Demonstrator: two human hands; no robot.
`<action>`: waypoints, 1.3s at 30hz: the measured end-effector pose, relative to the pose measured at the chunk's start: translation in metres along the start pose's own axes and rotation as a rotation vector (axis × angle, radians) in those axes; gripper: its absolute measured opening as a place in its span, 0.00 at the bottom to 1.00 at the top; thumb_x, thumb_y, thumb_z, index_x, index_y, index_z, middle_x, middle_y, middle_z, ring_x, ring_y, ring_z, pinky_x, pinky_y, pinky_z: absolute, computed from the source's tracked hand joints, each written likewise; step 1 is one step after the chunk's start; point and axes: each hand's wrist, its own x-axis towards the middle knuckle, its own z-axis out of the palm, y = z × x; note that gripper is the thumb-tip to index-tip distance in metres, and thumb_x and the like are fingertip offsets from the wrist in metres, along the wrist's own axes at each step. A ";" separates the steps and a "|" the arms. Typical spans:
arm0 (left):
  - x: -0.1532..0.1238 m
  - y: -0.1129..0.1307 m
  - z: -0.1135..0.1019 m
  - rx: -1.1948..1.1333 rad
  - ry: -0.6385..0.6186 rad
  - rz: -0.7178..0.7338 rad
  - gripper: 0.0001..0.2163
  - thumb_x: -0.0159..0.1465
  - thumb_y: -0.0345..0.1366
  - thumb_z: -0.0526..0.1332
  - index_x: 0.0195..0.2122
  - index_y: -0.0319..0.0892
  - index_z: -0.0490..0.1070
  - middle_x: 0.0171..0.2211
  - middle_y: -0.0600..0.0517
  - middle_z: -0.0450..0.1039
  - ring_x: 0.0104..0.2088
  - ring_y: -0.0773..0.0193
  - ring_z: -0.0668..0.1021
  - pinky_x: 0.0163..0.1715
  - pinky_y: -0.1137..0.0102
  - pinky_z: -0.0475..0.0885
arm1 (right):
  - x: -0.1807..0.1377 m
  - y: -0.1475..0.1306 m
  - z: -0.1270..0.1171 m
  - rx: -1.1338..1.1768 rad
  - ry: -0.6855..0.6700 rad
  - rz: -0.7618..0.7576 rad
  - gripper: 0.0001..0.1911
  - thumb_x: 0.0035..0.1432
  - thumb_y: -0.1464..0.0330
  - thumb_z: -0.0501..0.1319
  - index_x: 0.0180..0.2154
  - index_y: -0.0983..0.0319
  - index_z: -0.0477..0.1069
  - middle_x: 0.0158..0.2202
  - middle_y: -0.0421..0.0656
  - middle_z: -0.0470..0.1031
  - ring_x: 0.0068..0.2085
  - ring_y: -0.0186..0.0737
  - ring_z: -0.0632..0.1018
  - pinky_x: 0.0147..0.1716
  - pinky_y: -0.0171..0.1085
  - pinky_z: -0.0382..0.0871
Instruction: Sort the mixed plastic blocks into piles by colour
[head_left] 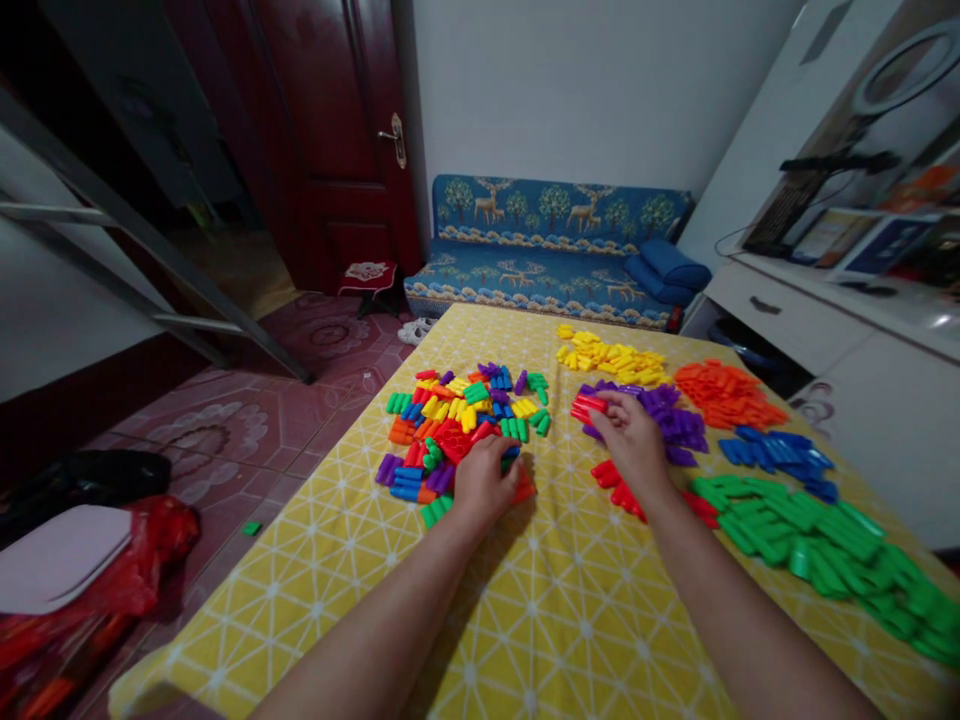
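A mixed heap of small plastic blocks (459, 420) in many colours lies on the yellow patterned tablecloth (555, 600). My left hand (484, 482) rests closed on the heap's near edge, fingers curled over red pieces. My right hand (634, 440) holds red blocks (589, 406) in its fingertips, above a small red pile (616, 484) and next to the purple pile (675, 418). Sorted piles lie around it: yellow (611, 357), orange (724, 393), blue (776, 453) and green (817, 545).
A blue patterned sofa (551, 250) stands past the table's far end. White cabinets (840, 330) run along the right. A dark red door (330, 140) and tiled floor are on the left, with a stray green block (252, 527) and red bags (112, 580) on the floor.
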 end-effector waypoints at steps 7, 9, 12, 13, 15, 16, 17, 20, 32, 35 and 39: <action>0.000 0.000 0.001 0.011 0.018 0.021 0.11 0.62 0.34 0.59 0.46 0.43 0.75 0.44 0.47 0.78 0.46 0.56 0.78 0.47 0.63 0.73 | -0.050 0.058 -0.093 -0.230 0.029 0.084 0.19 0.55 0.55 0.60 0.45 0.57 0.74 0.34 0.45 0.79 0.36 0.45 0.79 0.35 0.42 0.75; 0.000 -0.001 0.002 0.014 0.023 0.026 0.11 0.63 0.34 0.59 0.45 0.43 0.75 0.44 0.47 0.78 0.46 0.57 0.78 0.47 0.64 0.73 | -0.058 0.062 -0.097 -0.283 0.001 0.093 0.20 0.56 0.54 0.58 0.45 0.57 0.74 0.35 0.45 0.79 0.37 0.46 0.80 0.36 0.43 0.74; 0.000 -0.001 0.002 0.010 0.021 0.029 0.11 0.63 0.34 0.59 0.45 0.43 0.75 0.44 0.47 0.78 0.46 0.57 0.78 0.47 0.64 0.73 | -0.064 0.061 -0.095 -0.386 -0.030 0.031 0.19 0.57 0.54 0.57 0.44 0.57 0.76 0.40 0.46 0.79 0.42 0.48 0.79 0.43 0.45 0.73; 0.000 -0.001 0.002 0.009 0.019 0.029 0.11 0.63 0.34 0.59 0.45 0.43 0.75 0.44 0.47 0.78 0.46 0.57 0.78 0.47 0.64 0.73 | -0.064 0.060 -0.094 -0.411 -0.033 -0.008 0.19 0.58 0.54 0.56 0.42 0.57 0.77 0.42 0.47 0.79 0.44 0.48 0.78 0.45 0.46 0.72; 0.001 -0.002 0.002 0.006 0.015 0.030 0.11 0.63 0.34 0.59 0.46 0.42 0.75 0.44 0.47 0.78 0.46 0.57 0.78 0.47 0.63 0.73 | -0.062 0.059 -0.093 -0.442 -0.030 -0.070 0.18 0.59 0.55 0.54 0.39 0.58 0.77 0.42 0.48 0.79 0.45 0.48 0.78 0.48 0.46 0.70; 0.001 -0.002 0.002 0.006 0.013 0.030 0.11 0.63 0.34 0.59 0.46 0.42 0.75 0.44 0.47 0.78 0.46 0.56 0.78 0.47 0.63 0.73 | -0.060 0.059 -0.092 -0.452 -0.028 -0.085 0.19 0.60 0.55 0.53 0.38 0.58 0.77 0.41 0.48 0.79 0.44 0.48 0.77 0.47 0.46 0.70; 0.001 -0.002 0.002 0.006 0.013 0.030 0.11 0.63 0.34 0.60 0.46 0.42 0.75 0.44 0.47 0.78 0.46 0.56 0.78 0.48 0.63 0.73 | -0.058 0.059 -0.092 -0.459 -0.032 -0.089 0.19 0.60 0.56 0.53 0.37 0.59 0.77 0.40 0.48 0.79 0.44 0.48 0.77 0.47 0.46 0.70; 0.001 -0.001 0.002 0.006 0.014 0.025 0.12 0.62 0.34 0.60 0.46 0.42 0.75 0.44 0.47 0.78 0.47 0.56 0.78 0.48 0.63 0.73 | -0.048 0.062 -0.090 -0.477 -0.095 -0.070 0.20 0.62 0.58 0.50 0.37 0.60 0.77 0.40 0.48 0.79 0.44 0.48 0.78 0.46 0.45 0.70; 0.001 -0.003 0.003 -0.008 0.033 0.034 0.11 0.62 0.33 0.60 0.46 0.42 0.75 0.44 0.46 0.78 0.46 0.54 0.79 0.46 0.62 0.73 | -0.036 0.040 -0.079 -0.575 -0.170 -0.154 0.20 0.64 0.60 0.50 0.43 0.60 0.77 0.45 0.47 0.79 0.47 0.46 0.77 0.48 0.44 0.69; 0.000 -0.003 0.003 -0.019 0.039 0.025 0.12 0.61 0.33 0.61 0.45 0.41 0.75 0.44 0.45 0.78 0.46 0.53 0.79 0.47 0.60 0.73 | -0.042 0.027 -0.071 -0.639 -0.238 -0.195 0.15 0.61 0.61 0.55 0.40 0.58 0.78 0.45 0.46 0.80 0.45 0.48 0.77 0.46 0.45 0.70; 0.001 -0.005 0.005 -0.080 0.041 0.054 0.18 0.55 0.26 0.62 0.48 0.40 0.74 0.45 0.45 0.77 0.45 0.53 0.78 0.47 0.59 0.74 | -0.051 0.001 -0.043 -0.579 -0.163 -0.281 0.12 0.60 0.64 0.57 0.38 0.60 0.78 0.42 0.48 0.79 0.46 0.49 0.76 0.49 0.48 0.69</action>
